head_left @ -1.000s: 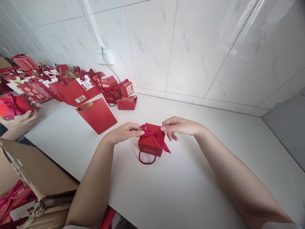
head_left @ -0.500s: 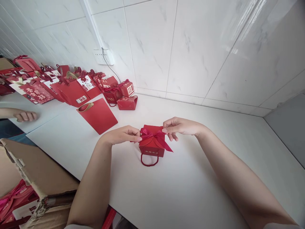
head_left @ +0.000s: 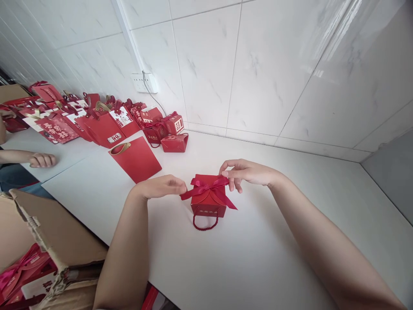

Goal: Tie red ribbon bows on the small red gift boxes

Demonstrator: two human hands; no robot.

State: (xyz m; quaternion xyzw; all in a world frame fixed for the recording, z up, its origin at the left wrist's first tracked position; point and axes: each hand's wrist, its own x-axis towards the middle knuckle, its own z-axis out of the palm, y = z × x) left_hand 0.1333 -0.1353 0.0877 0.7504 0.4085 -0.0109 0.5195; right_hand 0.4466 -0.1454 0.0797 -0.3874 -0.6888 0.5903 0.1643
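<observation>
A small red gift box [head_left: 209, 205] stands on the white table, a dark-red cord handle [head_left: 205, 228] hanging at its front. Across its top a crimson ribbon [head_left: 210, 187] is tied in a bow, with one tail pointing left and another falling over the right front corner. My left hand [head_left: 163, 186] is beside the box, its fingers closed at the end of the left tail; the fingertips are slightly blurred. At the bow's right loop, my right hand [head_left: 247, 173] has thumb and index finger pinched together, the other fingers hanging loosely.
A red paper bag [head_left: 137, 159] lies left of the box. Several red gift boxes [head_left: 174, 143] and bags [head_left: 105, 129] stand along the tiled wall. A cardboard carton [head_left: 61, 228] with red boxes is at lower left. Another person's hand [head_left: 43, 160] rests on the table.
My left hand has moved slightly left, from the bow's left loop to the tail's end, uncovering the loop. My right hand stays at the right loop. The view has shifted a little.
</observation>
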